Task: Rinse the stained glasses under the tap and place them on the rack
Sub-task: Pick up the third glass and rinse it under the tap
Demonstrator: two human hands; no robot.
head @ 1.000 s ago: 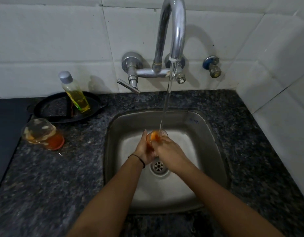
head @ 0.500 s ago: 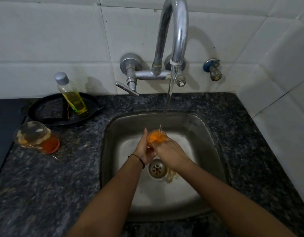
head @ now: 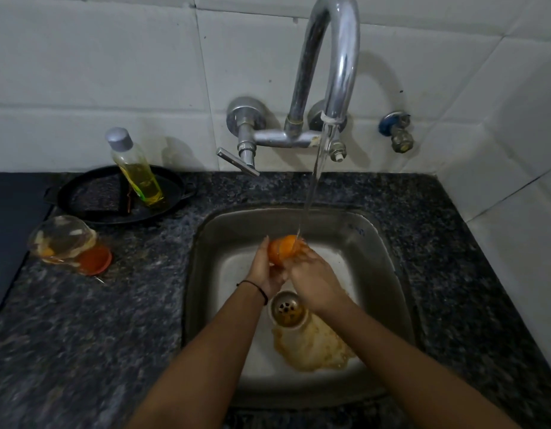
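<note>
Both hands, the left hand (head: 266, 267) and the right hand (head: 314, 278), wrap around the orange-stained glass (head: 282, 247) over the sink (head: 389, 252), under water from the tap (head: 336, 63), while another stained glass (head: 68, 243) lies near the worktop's left edge.

Dim scene, wide-angle bending at edges, right hand (head: 314, 278) motion-blurred.

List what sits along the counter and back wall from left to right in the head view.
Glass lying on its side → black pan with the oil bottle standing in it → tap lever → running spout → blue wall valve.
</note>
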